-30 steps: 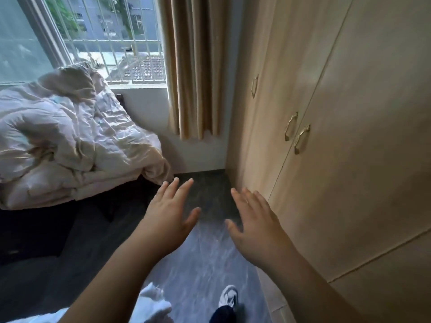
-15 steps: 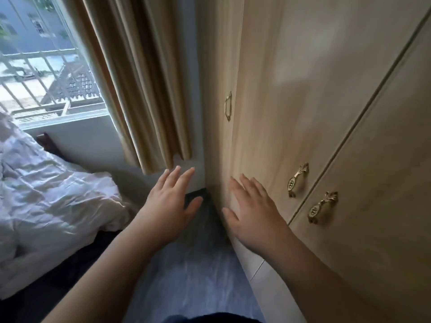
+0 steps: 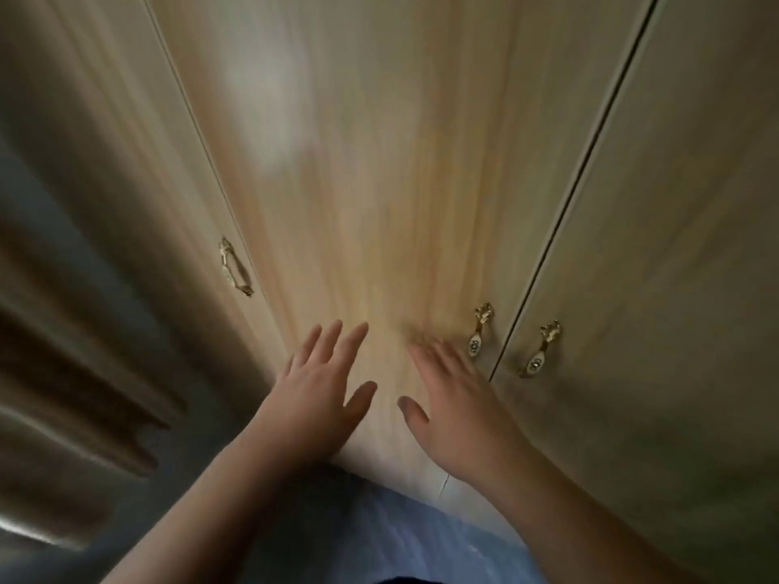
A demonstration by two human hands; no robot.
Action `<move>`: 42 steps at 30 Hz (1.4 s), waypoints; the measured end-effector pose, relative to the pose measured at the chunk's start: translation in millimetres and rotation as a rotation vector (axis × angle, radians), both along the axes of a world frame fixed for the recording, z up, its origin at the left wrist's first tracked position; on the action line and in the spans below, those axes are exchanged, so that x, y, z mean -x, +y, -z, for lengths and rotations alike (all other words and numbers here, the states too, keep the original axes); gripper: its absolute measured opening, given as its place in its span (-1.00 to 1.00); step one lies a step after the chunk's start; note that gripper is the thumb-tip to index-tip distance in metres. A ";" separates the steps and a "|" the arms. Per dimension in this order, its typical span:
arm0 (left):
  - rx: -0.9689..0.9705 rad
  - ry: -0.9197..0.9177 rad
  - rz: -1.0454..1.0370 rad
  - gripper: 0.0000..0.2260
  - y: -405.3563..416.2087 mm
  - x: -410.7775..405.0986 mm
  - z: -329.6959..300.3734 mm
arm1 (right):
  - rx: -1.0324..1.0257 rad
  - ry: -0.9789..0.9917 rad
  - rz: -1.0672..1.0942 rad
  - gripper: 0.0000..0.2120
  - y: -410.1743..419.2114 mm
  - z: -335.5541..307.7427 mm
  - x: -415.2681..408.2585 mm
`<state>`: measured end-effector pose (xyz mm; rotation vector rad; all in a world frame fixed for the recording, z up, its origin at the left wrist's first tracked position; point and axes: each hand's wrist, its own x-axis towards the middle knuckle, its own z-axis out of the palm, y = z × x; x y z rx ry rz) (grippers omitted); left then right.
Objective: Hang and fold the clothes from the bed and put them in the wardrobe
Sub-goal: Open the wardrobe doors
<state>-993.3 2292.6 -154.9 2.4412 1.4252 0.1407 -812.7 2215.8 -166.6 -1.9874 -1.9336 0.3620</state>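
Before the wardrobe (image 3: 379, 183), left hand (image 3: 314, 398) and right hand (image 3: 455, 410) spread, empty.

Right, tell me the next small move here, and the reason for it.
Probably move the right hand to the nearer brass handle and pull. Both wardrobe doors look shut, both hands are open and empty, and that handle sits just beyond the right fingers.

Both empty hands, left hand (image 3: 320, 394) and right hand (image 3: 455, 410), spread before the closed wardrobe (image 3: 379, 162), perhaps touching it.
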 end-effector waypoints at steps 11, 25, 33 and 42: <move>0.040 -0.065 0.437 -0.39 -6.2 -82.5 21.0 | -0.147 0.350 0.734 -0.45 -52.5 16.7 -62.2; 0.077 -0.092 0.509 -0.35 -24.2 -36.1 12.5 | -0.161 0.574 0.841 -0.45 -79.5 26.5 -5.4; 0.132 -0.068 0.756 -0.36 -107.5 -33.6 20.7 | -0.286 0.572 1.077 -0.39 -218.4 24.9 54.4; 0.113 -0.133 0.966 -0.37 -241.7 -84.5 23.3 | -0.347 0.552 1.129 -0.46 -344.5 37.5 27.3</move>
